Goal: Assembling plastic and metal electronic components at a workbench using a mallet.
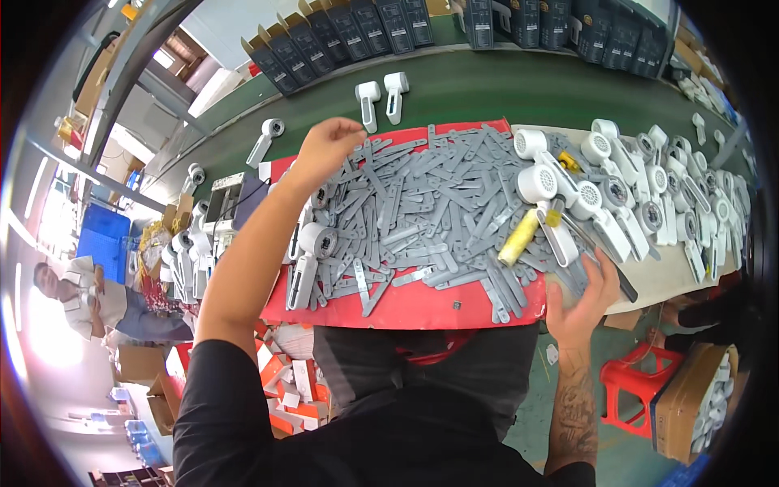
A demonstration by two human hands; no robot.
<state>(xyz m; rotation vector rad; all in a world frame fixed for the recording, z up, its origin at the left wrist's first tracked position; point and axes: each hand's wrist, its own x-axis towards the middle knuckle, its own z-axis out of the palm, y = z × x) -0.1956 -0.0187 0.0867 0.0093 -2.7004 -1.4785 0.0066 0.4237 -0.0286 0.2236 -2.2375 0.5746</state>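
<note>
— While the left hand (329, 144) reaches over the far edge of the grey strip pile (430, 203), how is its grip?
— Fingers curled onto the strips; the pinch is unclear.
— And the right hand (583, 299)?
— Spread, pressing strips at the red bench (422, 308) edge, near the yellow-handled tool (519, 237).
</note>
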